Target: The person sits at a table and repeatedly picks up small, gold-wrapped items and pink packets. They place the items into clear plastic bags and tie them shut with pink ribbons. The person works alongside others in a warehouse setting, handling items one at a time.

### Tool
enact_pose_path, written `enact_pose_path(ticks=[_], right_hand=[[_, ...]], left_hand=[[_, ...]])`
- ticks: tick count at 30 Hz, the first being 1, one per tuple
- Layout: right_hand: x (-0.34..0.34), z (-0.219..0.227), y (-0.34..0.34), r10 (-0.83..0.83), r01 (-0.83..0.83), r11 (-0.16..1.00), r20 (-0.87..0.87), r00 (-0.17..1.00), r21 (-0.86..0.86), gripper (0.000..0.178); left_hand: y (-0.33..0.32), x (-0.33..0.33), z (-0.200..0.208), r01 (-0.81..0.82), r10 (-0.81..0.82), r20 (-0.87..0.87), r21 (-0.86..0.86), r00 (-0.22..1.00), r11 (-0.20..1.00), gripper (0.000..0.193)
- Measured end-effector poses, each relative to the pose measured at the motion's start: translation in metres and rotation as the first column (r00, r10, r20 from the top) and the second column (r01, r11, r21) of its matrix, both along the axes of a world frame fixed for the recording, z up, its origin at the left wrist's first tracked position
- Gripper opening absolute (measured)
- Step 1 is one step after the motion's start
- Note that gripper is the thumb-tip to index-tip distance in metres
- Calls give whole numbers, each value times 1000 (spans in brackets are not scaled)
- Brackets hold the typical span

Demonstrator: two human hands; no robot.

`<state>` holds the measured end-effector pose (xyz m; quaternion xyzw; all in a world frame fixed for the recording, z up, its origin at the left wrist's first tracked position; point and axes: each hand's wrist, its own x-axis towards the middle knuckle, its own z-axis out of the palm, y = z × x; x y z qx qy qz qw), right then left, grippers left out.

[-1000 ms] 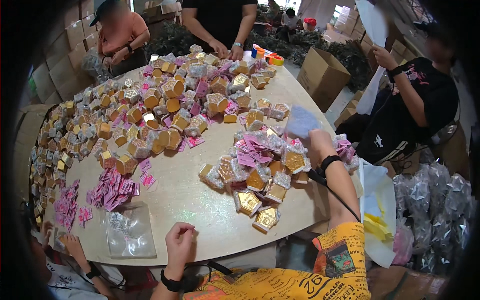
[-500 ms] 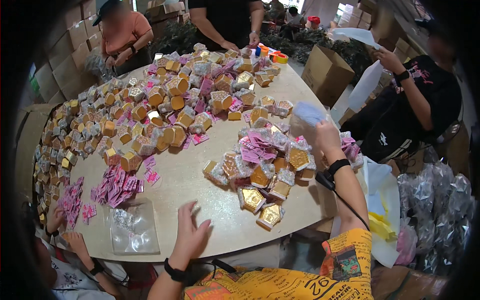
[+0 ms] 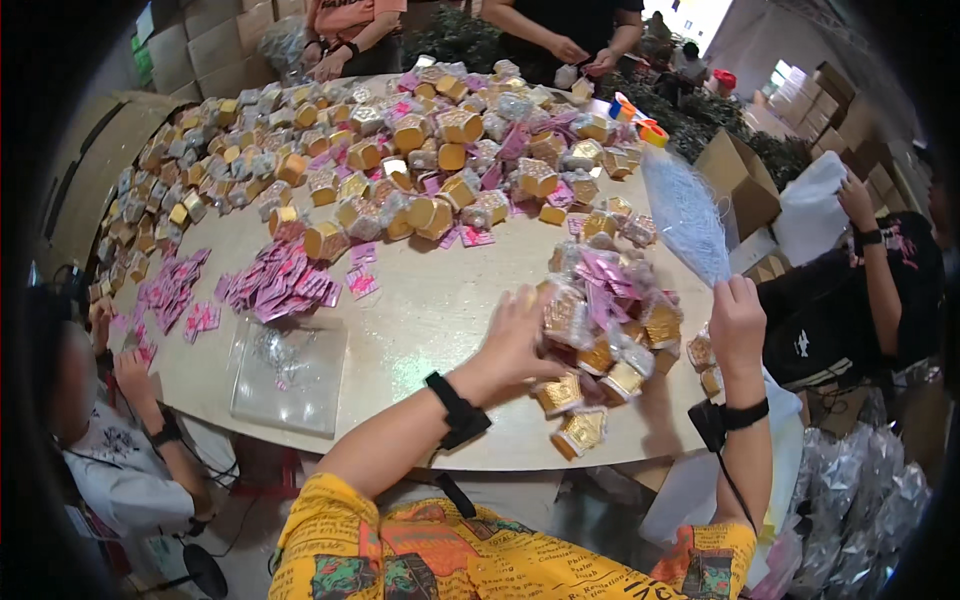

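My right hand (image 3: 738,318) is closed on the gathered end of a clear plastic bag (image 3: 690,212), which holds pale bluish strands and stretches up and away over the table's right edge. With fingers spread, my left hand (image 3: 512,340) rests against the left side of a small pile of gold, house-shaped ornaments (image 3: 662,325) with glittery white trim. Pink printed cards (image 3: 607,283) lie on top of this pile. Two gold ornaments (image 3: 579,432) sit at its near edge, close to the table's front rim.
A large heap of similar ornaments (image 3: 435,215) covers the far side of the table (image 3: 440,300). Pink cards (image 3: 282,282) and a clear shallow tray (image 3: 290,410) lie at left. Orange and blue tape rolls (image 3: 640,122) are far right. Co-workers stand around; a carton (image 3: 738,178) is at right.
My left hand has moved right and forward onto the pile. The right hand has shifted right with the bag, which now hangs out at full length. The view has turned slightly.
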<state>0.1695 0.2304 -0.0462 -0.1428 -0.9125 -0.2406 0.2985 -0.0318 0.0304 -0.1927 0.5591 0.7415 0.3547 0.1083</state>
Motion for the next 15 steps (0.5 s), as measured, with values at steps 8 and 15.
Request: enact_pose_path(ticks=[8, 15], right_hand=[[-19, 1, -92, 308, -295, 944, 72, 949, -146, 11], [-39, -54, -134, 584, -512, 787, 147, 799, -343, 12]], left_hand=[[44, 79, -15, -9, 11, -24, 73, 1000, 997, 92], [-76, 89, 38, 653, -653, 54, 21, 756, 757, 47]])
